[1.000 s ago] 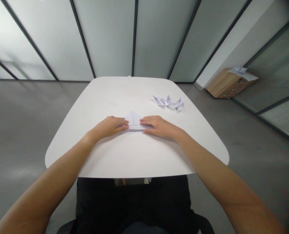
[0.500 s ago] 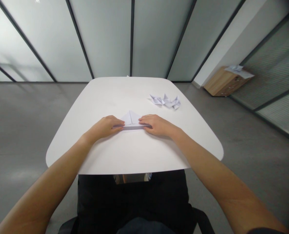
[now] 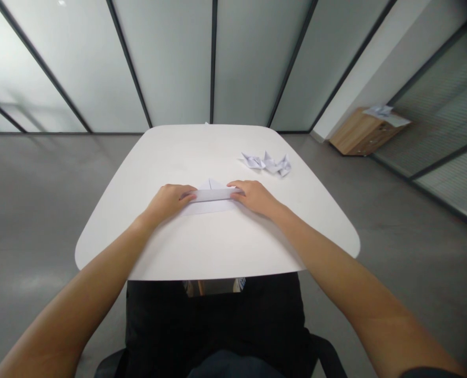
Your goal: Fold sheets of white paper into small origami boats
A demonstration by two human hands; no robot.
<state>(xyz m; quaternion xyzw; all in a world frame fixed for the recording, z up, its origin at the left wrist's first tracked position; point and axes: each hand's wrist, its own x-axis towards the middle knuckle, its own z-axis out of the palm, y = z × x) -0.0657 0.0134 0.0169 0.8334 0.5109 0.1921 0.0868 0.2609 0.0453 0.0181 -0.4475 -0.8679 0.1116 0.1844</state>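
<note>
Folded paper lies long axis L–R on desk, approx. mid-front, betw. L hand and R hand, both equally near, fingers together, clamped on paper's ends.

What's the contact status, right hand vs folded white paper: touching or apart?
Touching. The head view shows the right hand with its fingers resting on the right end of the folded white paper.
</note>
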